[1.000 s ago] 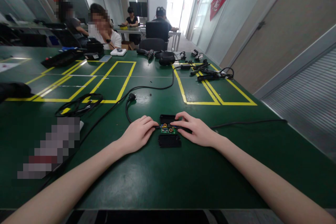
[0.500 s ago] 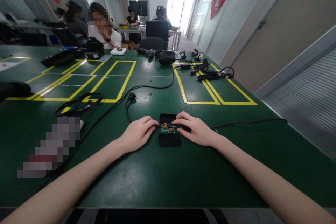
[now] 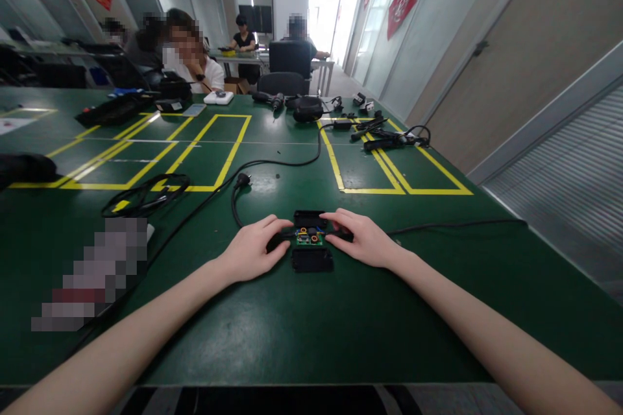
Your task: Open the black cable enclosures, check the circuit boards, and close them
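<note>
Green matting marked with yellow tape rectangles [image 3: 230, 162] covers the long table [image 3: 311, 337] we work at, in a glass-walled room with a red sign [image 3: 402, 0] high at one o'clock. Both our hands lie palm down near the table's middle, on either side of a small green circuit board [image 3: 309, 237] with copper-coloured coils. Just at twelve o'clock of the board lies an open black shell half [image 3: 309, 216], close against it; just at six o'clock lies a flat black cover [image 3: 312, 260]. Our left hand [image 3: 250, 251] sits at nine o'clock of the board, fingers bent and close together, their tips on the black cord end [image 3: 275, 240] that runs into the board; whether they pinch it we cannot tell. Our right hand [image 3: 364, 241] sits at three o'clock, fingers stretched and slightly apart, lying on top of the board's right end, clamped on nothing that we can see. A thin black cable [image 3: 457, 225] runs out from under this hand toward three o'clock. A plug [image 3: 242, 179] on another black lead lies at eleven o'clock of the left hand, and a coil of black cord [image 3: 146, 194] lies well apart at ten o'clock. Other people [image 3: 195, 65] sit at the far end, around eleven o'clock.
</note>
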Motion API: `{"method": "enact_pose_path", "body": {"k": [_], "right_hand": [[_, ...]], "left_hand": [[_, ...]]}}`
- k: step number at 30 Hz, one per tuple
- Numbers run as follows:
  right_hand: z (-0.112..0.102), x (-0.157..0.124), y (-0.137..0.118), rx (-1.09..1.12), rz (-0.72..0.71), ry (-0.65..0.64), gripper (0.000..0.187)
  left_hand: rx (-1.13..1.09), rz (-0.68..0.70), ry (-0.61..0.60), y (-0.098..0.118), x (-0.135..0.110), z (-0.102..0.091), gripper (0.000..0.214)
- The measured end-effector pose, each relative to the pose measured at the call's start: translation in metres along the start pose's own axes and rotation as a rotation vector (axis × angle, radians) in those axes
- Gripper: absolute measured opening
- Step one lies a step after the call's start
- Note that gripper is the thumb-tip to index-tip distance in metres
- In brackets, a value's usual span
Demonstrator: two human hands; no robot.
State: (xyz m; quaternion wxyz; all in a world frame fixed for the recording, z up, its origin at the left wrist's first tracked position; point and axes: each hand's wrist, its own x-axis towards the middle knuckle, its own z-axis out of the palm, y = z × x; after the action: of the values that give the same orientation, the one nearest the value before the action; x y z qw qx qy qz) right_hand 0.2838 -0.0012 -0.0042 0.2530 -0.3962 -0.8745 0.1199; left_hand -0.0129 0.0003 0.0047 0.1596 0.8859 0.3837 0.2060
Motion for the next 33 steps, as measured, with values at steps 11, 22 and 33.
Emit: {"method": "enact_pose_path", "body": {"k": [11, 22, 33], "right_hand": [[-0.007, 0.000, 0.000, -0.003, 0.154, -0.072, 0.032], [-0.002, -0.001, 0.002, 0.066, 0.105, -0.075, 0.033], [-0.013, -0.004, -0.012, 0.159, -0.035, 0.044, 0.013]], "left_hand": [[0.076, -0.023, -0.050, -0.003, 0.002, 0.002, 0.065], [0.047, -0.047, -0.040, 0.000, 0.002, 0.001, 0.056], [-0.121, 0.111, 0.154, 0.001, -0.001, -0.006, 0.021]]}}
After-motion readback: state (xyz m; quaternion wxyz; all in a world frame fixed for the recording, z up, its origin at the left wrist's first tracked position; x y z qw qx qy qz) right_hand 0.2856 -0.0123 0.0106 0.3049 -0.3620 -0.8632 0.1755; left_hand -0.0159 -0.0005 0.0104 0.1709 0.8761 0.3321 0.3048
